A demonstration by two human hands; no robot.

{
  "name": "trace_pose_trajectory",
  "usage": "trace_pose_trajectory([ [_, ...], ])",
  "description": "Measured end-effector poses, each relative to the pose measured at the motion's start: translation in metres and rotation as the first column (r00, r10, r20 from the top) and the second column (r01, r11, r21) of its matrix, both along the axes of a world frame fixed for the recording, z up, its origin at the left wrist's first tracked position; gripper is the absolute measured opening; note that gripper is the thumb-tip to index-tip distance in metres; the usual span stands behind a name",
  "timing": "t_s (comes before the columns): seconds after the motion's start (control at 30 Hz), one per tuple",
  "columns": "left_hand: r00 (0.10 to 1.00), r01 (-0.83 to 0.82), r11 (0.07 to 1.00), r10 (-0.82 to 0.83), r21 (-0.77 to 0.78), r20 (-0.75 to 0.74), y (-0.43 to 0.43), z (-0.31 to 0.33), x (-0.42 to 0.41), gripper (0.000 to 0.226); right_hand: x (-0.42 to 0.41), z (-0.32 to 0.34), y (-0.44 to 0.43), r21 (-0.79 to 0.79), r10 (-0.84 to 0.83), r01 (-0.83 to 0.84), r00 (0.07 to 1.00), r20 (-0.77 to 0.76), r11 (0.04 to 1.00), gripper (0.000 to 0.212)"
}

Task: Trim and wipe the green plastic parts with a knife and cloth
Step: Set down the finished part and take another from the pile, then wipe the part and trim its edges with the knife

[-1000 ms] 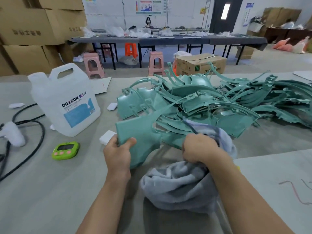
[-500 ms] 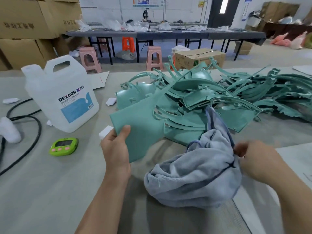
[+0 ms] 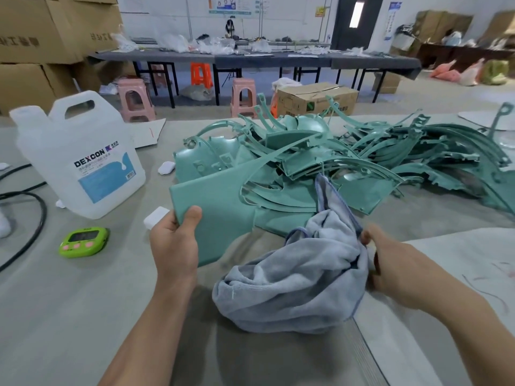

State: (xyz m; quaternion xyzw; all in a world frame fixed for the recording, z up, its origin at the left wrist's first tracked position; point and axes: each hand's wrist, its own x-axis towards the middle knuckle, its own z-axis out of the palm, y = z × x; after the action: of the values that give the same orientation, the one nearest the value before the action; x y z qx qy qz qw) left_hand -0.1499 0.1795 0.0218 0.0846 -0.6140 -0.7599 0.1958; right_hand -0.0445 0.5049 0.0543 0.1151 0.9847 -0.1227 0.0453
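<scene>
green part (image 3: 223, 215), left grip (image 3: 174, 245) at near corner

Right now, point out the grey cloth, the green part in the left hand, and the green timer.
grey cloth (image 3: 295, 277): head view, on its bunched middle folds.
green part (image 3: 223, 210): head view, on its flat lower panel.
green timer (image 3: 83, 242): head view, on its front face.

Head-worn wide-angle camera faces forward and down, close above left hand (image 3: 174, 246), right hand (image 3: 395, 263) and grey flat worktable (image 3: 69, 316).
</scene>
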Motion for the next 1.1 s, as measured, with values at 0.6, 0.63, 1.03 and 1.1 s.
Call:
trace_pose_trajectory([
  [0.6, 0.865, -0.433, 0.774, 0.212, -0.463, -0.455, -0.008, 0.008, 0.019, 0.021, -0.038, 0.048, -0.074, -0.868, -0.234, -0.198, 0.914, -0.332, 0.455, 0.025],
  [0.63, 0.833, -0.485, 0.687, 0.173, -0.541, -0.526, -0.007, 0.006, 0.021, 0.008, -0.043, 0.040, -0.092, -0.922, -0.226, -0.195, 0.933, -0.279, 0.335, 0.030],
  [1.03, 0.987, -0.157, 0.371, 0.024, -0.915, -0.160, 0.025, 0.000, 0.033, 0.068, -0.063, -0.015, -0.137, -0.913, -0.194, -0.230, 0.932, -0.306, 0.336, 0.029],
  [1.1, 0.990, -0.140, 0.432, 0.031, -0.891, -0.140, 0.023, -0.003, 0.033, 0.068, -0.060, -0.016, -0.142, -0.828, -0.109, -0.358, 0.890, -0.442, 0.432, 0.024],
])
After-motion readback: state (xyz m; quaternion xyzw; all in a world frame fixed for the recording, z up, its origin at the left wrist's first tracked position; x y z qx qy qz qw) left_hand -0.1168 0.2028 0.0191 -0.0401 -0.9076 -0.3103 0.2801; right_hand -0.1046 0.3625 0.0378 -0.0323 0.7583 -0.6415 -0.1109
